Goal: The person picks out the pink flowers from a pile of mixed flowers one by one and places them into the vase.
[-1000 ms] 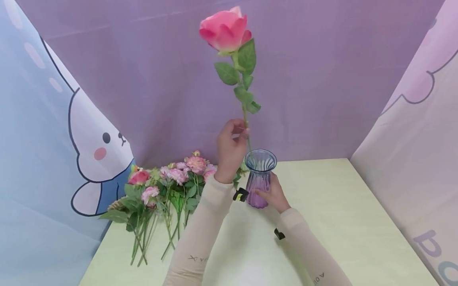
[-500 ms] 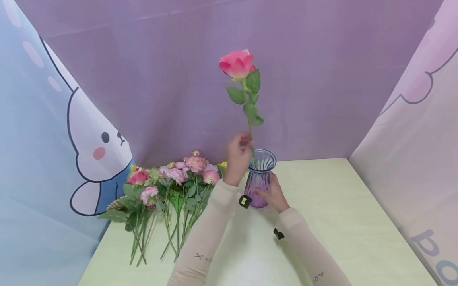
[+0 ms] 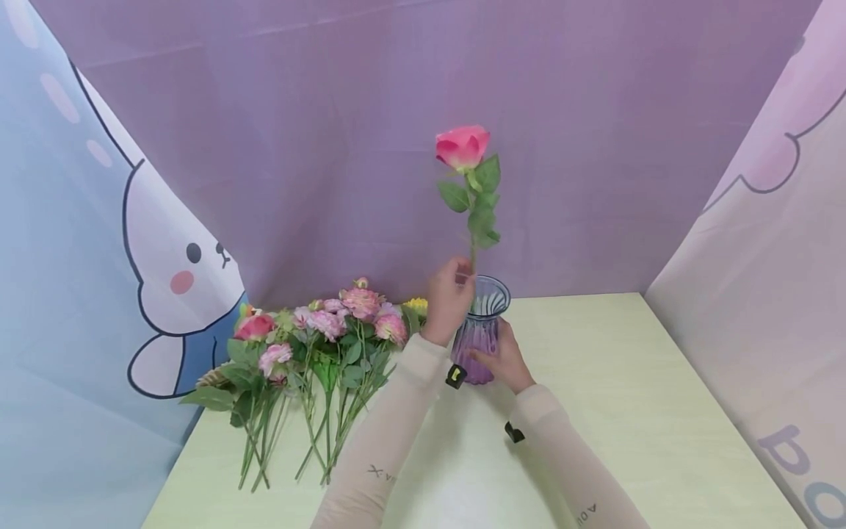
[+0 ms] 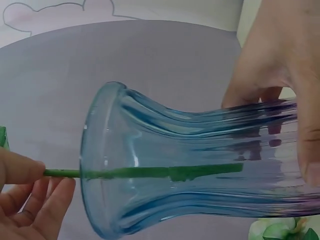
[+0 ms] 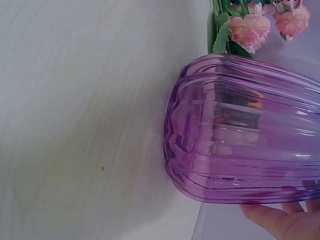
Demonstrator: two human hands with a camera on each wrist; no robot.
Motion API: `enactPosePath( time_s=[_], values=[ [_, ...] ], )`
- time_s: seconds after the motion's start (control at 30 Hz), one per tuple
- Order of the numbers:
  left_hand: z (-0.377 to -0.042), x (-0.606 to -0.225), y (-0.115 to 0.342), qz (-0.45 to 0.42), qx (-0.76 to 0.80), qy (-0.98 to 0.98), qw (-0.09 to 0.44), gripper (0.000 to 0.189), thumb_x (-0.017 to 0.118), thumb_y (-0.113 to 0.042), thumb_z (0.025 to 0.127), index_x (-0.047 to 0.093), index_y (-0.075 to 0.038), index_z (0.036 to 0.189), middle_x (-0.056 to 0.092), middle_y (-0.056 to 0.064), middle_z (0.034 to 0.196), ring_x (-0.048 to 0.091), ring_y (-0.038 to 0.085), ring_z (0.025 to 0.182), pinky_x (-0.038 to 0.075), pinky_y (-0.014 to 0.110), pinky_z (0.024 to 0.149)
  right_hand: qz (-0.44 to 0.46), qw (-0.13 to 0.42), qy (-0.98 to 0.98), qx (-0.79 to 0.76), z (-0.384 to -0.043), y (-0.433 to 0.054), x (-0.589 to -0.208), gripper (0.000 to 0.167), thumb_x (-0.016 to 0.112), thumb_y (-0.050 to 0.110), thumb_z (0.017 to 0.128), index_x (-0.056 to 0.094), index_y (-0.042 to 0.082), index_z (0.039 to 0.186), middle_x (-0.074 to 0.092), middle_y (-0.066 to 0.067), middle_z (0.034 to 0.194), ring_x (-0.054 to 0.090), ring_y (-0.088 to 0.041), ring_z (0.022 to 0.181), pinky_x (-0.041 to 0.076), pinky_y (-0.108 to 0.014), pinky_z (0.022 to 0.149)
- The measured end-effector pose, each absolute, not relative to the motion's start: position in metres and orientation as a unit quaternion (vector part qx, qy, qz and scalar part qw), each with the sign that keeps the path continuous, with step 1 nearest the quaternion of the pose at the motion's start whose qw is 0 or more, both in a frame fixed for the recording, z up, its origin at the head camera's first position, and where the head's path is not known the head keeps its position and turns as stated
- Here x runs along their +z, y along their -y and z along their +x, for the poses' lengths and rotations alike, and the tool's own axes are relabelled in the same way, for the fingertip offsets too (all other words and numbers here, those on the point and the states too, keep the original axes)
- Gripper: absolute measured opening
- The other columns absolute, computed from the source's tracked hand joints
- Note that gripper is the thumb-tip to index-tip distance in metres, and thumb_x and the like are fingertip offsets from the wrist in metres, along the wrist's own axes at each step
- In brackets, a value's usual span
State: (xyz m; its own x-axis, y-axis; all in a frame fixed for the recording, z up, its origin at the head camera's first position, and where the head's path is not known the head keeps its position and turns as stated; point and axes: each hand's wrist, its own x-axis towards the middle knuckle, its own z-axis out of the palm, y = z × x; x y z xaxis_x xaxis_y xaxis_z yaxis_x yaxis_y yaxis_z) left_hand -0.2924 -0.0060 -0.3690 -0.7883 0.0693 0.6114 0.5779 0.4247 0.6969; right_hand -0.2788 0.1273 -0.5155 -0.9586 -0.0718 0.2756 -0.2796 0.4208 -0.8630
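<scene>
My left hand (image 3: 452, 300) pinches the green stem (image 4: 62, 173) of a pink rose (image 3: 463, 148), just above the mouth of a glass vase (image 3: 477, 342). The rose stands upright with green leaves (image 3: 485, 213) below its bloom. In the left wrist view the stem's lower end reaches down inside the vase, past its narrow neck. The vase is ribbed, blue at the flared rim and purple at the base. My right hand (image 3: 507, 360) grips its lower body from the right side, thumb across the front. In the right wrist view, fingertips (image 5: 260, 214) touch the purple glass.
Several artificial flowers lie on the pale table (image 3: 595, 411) to the left, among them a red-pink rose (image 3: 254, 328) and pink blooms (image 3: 326, 325), stems toward the front. A yellow flower (image 3: 416, 303) shows behind my left arm. A purple cloth backdrop (image 3: 297, 147) hangs behind.
My left hand has moved down and right with the rose, and its stem has gone deeper into the vase. The right hand keeps its hold on the vase.
</scene>
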Motion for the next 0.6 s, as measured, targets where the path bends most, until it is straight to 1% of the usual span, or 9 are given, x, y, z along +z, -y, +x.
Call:
enactPosePath(
  time_s=[0.23, 0.4, 0.53, 0.6],
  values=[
    [-0.2912, -0.3726, 0.0033, -0.190, -0.433, 0.849, 0.237, 0.008, 0.063, -0.002, 0.085, 0.063, -0.001, 0.092, 0.068, 0.010, 0.090, 0.068, 0.019, 0.074, 0.053, 0.022, 0.062, 0.113, 0.102, 0.836, 0.528, -0.2765, -0.1279, -0.5136, 0.096, 0.077, 0.017, 0.076, 0.015, -0.002, 0.146, 0.029, -0.029, 0.143, 0.033, -0.042, 0.132, 0.025, -0.051, 0.110],
    [-0.2881, -0.3727, 0.0023, -0.189, -0.381, 0.876, 0.227, 0.010, 0.065, -0.004, 0.085, 0.066, -0.002, 0.094, 0.070, 0.009, 0.091, 0.068, 0.018, 0.077, 0.054, 0.023, 0.065, 0.117, 0.101, 0.832, 0.533, -0.2747, -0.1282, -0.5135, 0.096, 0.077, 0.020, 0.077, 0.014, -0.002, 0.147, 0.028, -0.028, 0.144, 0.032, -0.042, 0.133, 0.024, -0.052, 0.110],
    [-0.2879, -0.3721, 0.0003, -0.185, -0.331, 0.897, 0.227, 0.011, 0.066, -0.008, 0.084, 0.069, -0.004, 0.095, 0.072, 0.005, 0.088, 0.067, 0.017, 0.077, 0.053, 0.025, 0.067, 0.116, 0.094, 0.833, 0.533, -0.2760, -0.1290, -0.5145, 0.096, 0.076, 0.023, 0.078, 0.014, -0.003, 0.146, 0.027, -0.029, 0.144, 0.031, -0.044, 0.133, 0.025, -0.053, 0.110],
    [-0.2885, -0.3718, -0.0013, -0.183, -0.314, 0.905, 0.220, 0.015, 0.066, -0.009, 0.085, 0.069, -0.006, 0.099, 0.072, 0.004, 0.088, 0.067, 0.017, 0.075, 0.053, 0.025, 0.065, 0.114, 0.093, 0.834, 0.532, -0.2764, -0.1293, -0.5145, 0.096, 0.076, 0.022, 0.078, 0.013, -0.004, 0.146, 0.026, -0.030, 0.145, 0.030, -0.044, 0.133, 0.025, -0.053, 0.110]
  ],
)
